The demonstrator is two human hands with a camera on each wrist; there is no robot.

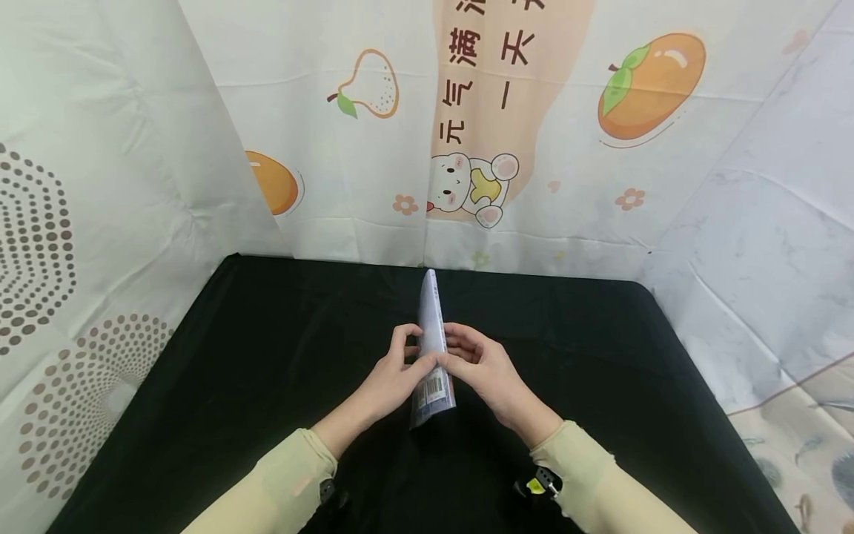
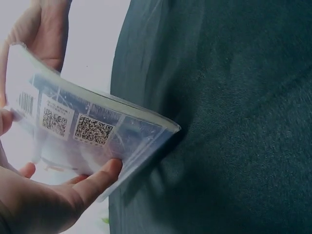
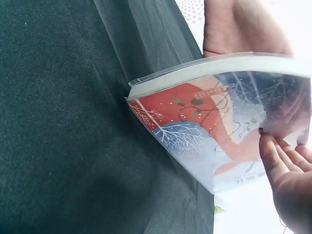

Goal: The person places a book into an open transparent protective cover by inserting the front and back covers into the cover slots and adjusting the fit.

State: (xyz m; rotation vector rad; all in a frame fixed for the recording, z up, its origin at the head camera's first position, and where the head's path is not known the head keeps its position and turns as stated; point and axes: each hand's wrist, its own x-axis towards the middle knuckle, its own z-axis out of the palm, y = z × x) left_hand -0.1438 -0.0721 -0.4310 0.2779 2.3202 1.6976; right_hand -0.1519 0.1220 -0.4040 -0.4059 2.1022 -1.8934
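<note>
In the head view, a book (image 1: 431, 308) stands on its edge over the black table, its narrow spine side turned up. Its back cover, with a barcode and two QR codes (image 2: 93, 130), faces left in the left wrist view. The front cover (image 3: 195, 119) shows a red and blue winter picture with white trees, under clear plastic. My left hand (image 1: 390, 382) holds the book from the left, fingers against the back cover. From the other side my right hand (image 1: 490, 374) grips it, its fingers on the front cover. Both thumbs meet near the spine.
A black cloth (image 1: 300, 334) covers the table. White printed curtains (image 1: 333, 170) with fruit and a bear hang behind it and on both sides. Dark straps with small devices (image 1: 543, 482) sit at both wrists, by the pale sleeves (image 1: 287, 475).
</note>
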